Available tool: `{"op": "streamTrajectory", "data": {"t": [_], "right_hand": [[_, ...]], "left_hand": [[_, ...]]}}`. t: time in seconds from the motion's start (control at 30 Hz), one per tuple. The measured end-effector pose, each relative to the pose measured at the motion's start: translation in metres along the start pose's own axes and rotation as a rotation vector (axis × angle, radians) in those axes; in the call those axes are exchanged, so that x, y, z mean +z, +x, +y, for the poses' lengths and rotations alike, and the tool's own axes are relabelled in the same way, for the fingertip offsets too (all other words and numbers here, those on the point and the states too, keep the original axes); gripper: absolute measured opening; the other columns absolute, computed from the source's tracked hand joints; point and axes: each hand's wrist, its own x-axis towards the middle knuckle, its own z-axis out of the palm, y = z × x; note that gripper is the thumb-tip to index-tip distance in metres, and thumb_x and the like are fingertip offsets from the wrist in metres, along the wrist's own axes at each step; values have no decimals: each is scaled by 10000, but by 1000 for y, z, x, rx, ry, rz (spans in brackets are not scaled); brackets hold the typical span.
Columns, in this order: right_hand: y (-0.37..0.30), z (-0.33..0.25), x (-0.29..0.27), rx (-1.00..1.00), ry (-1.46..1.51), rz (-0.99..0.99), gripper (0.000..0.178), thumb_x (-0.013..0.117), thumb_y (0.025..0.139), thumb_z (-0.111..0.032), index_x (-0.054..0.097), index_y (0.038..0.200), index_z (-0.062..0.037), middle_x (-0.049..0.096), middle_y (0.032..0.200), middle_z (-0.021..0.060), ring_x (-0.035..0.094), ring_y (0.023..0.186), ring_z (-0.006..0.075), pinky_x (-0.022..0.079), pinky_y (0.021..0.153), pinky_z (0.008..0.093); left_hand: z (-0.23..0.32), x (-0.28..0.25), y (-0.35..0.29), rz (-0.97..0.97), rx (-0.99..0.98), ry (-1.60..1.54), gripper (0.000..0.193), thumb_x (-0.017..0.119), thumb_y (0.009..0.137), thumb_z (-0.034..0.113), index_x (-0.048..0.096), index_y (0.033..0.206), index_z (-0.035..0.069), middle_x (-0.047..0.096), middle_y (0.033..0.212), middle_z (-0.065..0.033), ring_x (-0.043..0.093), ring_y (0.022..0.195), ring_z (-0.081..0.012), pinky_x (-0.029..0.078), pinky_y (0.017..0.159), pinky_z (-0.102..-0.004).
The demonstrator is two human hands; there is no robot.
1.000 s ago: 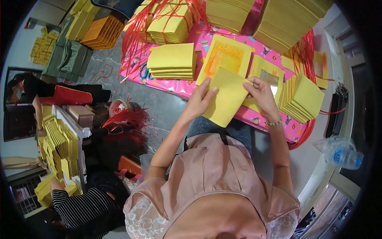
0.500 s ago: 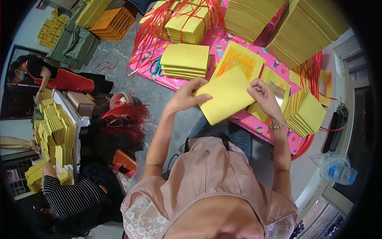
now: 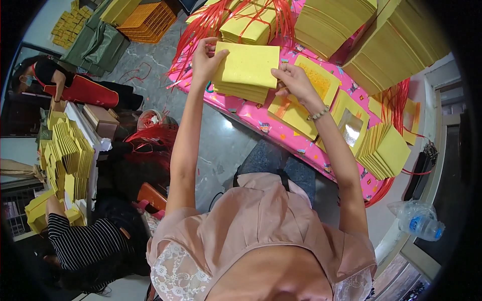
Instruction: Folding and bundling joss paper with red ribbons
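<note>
A folded packet of yellow paper (image 3: 248,65) is between my two hands, directly over a stack of similar packets (image 3: 241,91) at the left side of the pink table. My left hand (image 3: 206,59) pinches its left edge, thumb on top. With thumb and fingers, my right hand (image 3: 293,83) grips the lower right corner. Whether the packet rests on the stack or hangs just above it, I cannot tell. To the right of my right hand lie yellow sheets with an orange printed panel (image 3: 316,78) and others with a silver panel (image 3: 350,125).
Tall stacks of yellow paper (image 3: 334,25) stand at the back of the pink tablecloth (image 3: 258,118). Red ties (image 3: 216,20) drape over bundles at the back left. Fanned packets (image 3: 384,150) sit at the right. Two people work at a side table on the left.
Both hands have carried the yellow packet forward and left, from above the table's front edge to over the stack. It has turned from slanted to nearly level.
</note>
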Motion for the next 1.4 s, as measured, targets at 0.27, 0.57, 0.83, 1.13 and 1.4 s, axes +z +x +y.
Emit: {"op": "streamTrajectory", "data": {"t": [0.27,0.57,0.83,1.13,1.4], "right_hand": [[30,33,7,187,15,1,233,618,920,-268,553,930,-44,642,790,39,668,628,114,553,497,212],[36,48,8,154,-175,25,271,623,892,-224,550,914,36,649,769,97,690,633,161,540,478,233],[34,47,6,126,-381,47,293,647,845,-251,619,783,34,679,689,121,695,605,158,519,479,244],[32,38,8,118,-428,46,303,682,837,-269,640,786,27,682,670,107,680,565,142,514,485,250],[21,38,10,98,-451,106,326,685,854,-292,644,920,25,681,708,69,619,542,95,482,467,228]], "left_hand": [[-76,4,14,25,-104,279,523,815,676,190,594,1130,50,683,910,-88,657,803,-186,521,724,-321],[-73,9,4,90,-167,425,523,834,640,238,624,1086,65,690,899,-91,661,798,-199,521,745,-327],[-15,26,-28,128,341,948,399,727,773,224,600,1122,79,619,1012,-141,568,955,-337,453,829,-442],[-28,40,-69,-107,404,951,399,535,907,365,601,1193,96,583,1227,-146,513,1145,-352,346,987,-470],[-40,42,-73,-207,345,1089,451,438,968,401,485,1361,185,457,1404,-158,418,1282,-363,306,1053,-485]]}}
